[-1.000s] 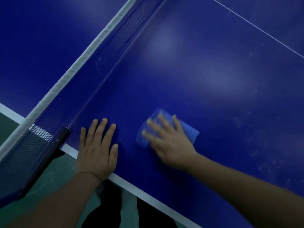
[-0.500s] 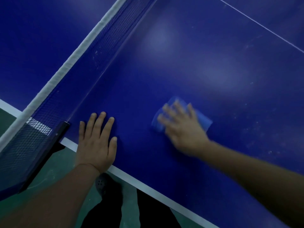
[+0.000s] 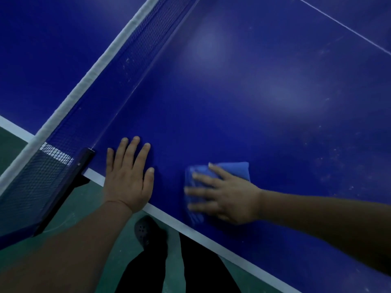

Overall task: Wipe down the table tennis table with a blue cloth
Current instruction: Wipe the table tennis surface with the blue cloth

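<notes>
My left hand [image 3: 129,176] lies flat, palm down, fingers spread, on the table tennis table [image 3: 264,106] in the lower left of centre. Its heel sits over the white edge line [image 3: 211,243], and it holds nothing. Just to its left stands the dark net post [image 3: 69,187], apart from the hand, with the net [image 3: 118,81] running from it toward the upper middle of the frame under a white top band [image 3: 93,75].

My right hand [image 3: 228,197] is low and right of centre, also palm down with fingers spread, pressed flat on the blue cloth [image 3: 232,169]. The fingers are not closed around the cloth; they lie open on top of it and point toward the left of the frame. They are blurred. The cloth lies on the table surface close to the near edge line, well apart from the net. One corner shows above the hand, and a blurred strip shows under the fingertips. The two hands are apart, with bare table between them.

Pale specks and smears mark the surface on the right side of the frame. A thin white line [image 3: 342,26] crosses the upper right corner. Below the table edge I note green floor [image 3: 101,220] and a dark shoe [image 3: 143,230].
</notes>
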Tool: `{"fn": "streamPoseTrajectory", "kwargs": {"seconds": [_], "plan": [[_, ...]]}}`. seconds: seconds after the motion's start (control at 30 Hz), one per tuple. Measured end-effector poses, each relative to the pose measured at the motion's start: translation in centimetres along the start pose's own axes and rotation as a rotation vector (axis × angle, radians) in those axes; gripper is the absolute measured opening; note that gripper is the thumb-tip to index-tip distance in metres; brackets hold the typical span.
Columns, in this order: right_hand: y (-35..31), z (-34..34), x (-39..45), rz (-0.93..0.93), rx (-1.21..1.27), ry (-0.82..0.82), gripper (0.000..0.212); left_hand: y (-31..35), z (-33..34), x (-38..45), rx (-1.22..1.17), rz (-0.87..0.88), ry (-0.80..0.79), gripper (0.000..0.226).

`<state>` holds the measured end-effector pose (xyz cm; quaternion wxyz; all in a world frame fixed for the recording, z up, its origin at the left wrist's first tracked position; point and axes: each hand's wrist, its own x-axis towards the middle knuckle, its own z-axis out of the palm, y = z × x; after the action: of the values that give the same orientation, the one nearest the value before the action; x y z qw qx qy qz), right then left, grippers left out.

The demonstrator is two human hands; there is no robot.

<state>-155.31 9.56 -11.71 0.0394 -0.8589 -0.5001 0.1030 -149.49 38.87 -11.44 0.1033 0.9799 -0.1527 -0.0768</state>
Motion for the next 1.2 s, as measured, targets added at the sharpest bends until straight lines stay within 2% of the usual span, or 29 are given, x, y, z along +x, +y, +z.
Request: {"fn": "streamPoseTrajectory", "kwargs": {"seconds": [0.03, 0.07, 0.1, 0.23, 0.3, 0.37, 0.43, 0.53, 0.6, 0.73, 0.77, 0.87, 0.93, 1.0, 1.03, 1.1, 1.13, 1.2], "plan": [[0.0, -0.2, -1.4, -0.108, 0.001, -0.039, 0.057, 0.0, 0.0, 0.0, -0.002, 0.003, -0.001, 0.063], [1.2, -0.7, -2.3, -0.135, -0.016, -0.052, 0.057, 0.0, 0.0, 0.0, -0.008, 0.006, -0.001, 0.064], [2.8, -1.2, -2.6, -0.071, -0.047, -0.05, 0.056, -0.1, 0.0, -0.1, -0.012, 0.008, 0.001, 0.064], [8.4, -3.8, -0.4, 0.518, -0.002, 0.065, 0.048, -0.3, 0.2, -0.1, 0.0, 0.022, -0.001, 0.063], [7.7, -3.8, 2.1, 0.626, 0.019, 0.106, 0.049, -0.4, 0.3, -0.1, 0.002, 0.022, 0.003, 0.063], [4.9, -3.0, 3.9, 0.509, -0.022, 0.096, 0.053, -0.5, 0.4, -0.1, 0.002, 0.027, 0.009, 0.063], [0.1, -1.5, 4.0, 0.241, -0.05, 0.011, 0.059, -0.6, 0.6, -0.1, -0.007, 0.035, 0.019, 0.063], [-5.0, -0.3, 1.4, 0.008, 0.032, -0.064, 0.053, -0.7, 0.8, 0.0, -0.022, 0.039, 0.041, 0.063], [-3.5, -1.0, 0.6, 0.078, 0.001, -0.046, 0.051, -0.7, 0.8, -0.1, -0.021, 0.04, 0.04, 0.064], [-0.2, -2.4, 2.7, 0.581, 0.024, 0.041, 0.049, -0.8, 0.8, -0.1, -0.031, 0.047, 0.023, 0.065], [-1.2, -1.9, 3.1, 0.584, 0.03, 0.069, 0.05, -0.8, 0.8, -0.1, -0.028, 0.045, 0.024, 0.065], [-7.5, 0.8, -0.5, 0.331, 0.013, 0.036, 0.052, -0.9, 0.8, 0.0, -0.024, 0.045, 0.017, 0.065], [-10.6, 2.1, -6.3, 0.309, 0.001, -0.011, 0.055, -0.9, 0.9, 0.0, -0.024, 0.047, 0.016, 0.065], [-11.1, 1.9, -11.8, 0.305, -0.033, -0.072, 0.063, -0.9, 0.9, -0.1, -0.028, 0.046, 0.012, 0.066], [-10.5, 1.6, -13.5, 0.325, -0.037, -0.106, 0.06, -0.8, 0.9, -0.1, -0.029, 0.045, 0.01, 0.066], [-8.1, 1.2, -14.3, 0.461, -0.032, -0.074, 0.05, -0.7, 0.8, 0.0, -0.029, 0.046, 0.007, 0.066], [-6.7, 1.0, -13.2, 0.608, -0.01, -0.01, 0.049, -0.7, 0.8, 0.0, -0.031, 0.047, 0.004, 0.067], [-3.9, 0.1, -8.7, 1.054, 0.055, 0.152, 0.05, -0.7, 0.8, 0.0, -0.04, 0.044, 0.0, 0.067]]}}
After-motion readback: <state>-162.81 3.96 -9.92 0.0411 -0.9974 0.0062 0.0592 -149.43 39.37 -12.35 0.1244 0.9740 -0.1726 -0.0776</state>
